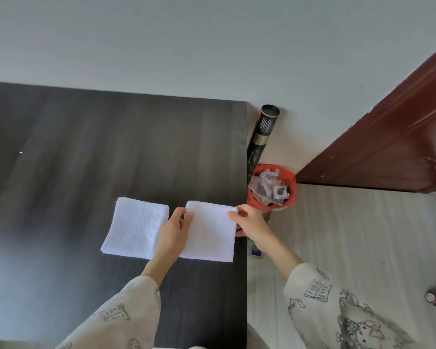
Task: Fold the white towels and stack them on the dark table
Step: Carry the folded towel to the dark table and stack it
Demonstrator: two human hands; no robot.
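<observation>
Two folded white towels lie side by side near the right edge of the dark table (86, 147). The left towel (134, 227) lies flat and untouched. The right towel (209, 235) is held at both far corners: my left hand (174, 230) pinches its far left corner, and my right hand (247, 220) pinches its far right corner at the table's edge. Both of my arms wear cream patterned sleeves.
A red waste bin (272, 190) full of crumpled paper stands on the floor just past the table's right edge. A black tube (261, 132) leans against the wall behind it. A dark red door (388, 137) is at the right.
</observation>
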